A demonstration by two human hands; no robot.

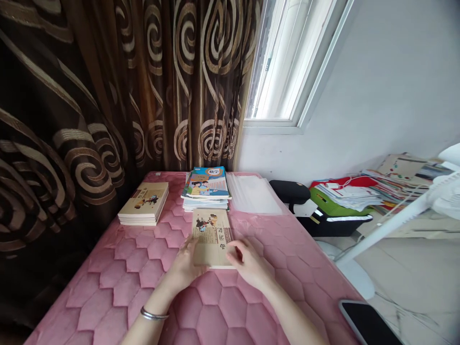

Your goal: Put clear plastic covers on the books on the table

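Observation:
A tan book [211,235] with an illustrated cover lies flat on the pink quilted table cover [122,273], in front of me. My left hand [185,268], a bracelet on its wrist, rests on the book's near left corner with fingers curled over the edge. On the book's near right corner sits my right hand [249,262], its fingers bent against the cover. Both hands grip the book from its near side. Beyond the book is a stack of colourful books [205,188].
A stack of tan books [144,203] lies at the far left. Clear plastic sleeves [253,194] lie at the far right. A dark phone [368,323] is at the near right edge. Patterned brown curtain [108,86] hangs behind. A paper-laden shelf [359,194] stands right.

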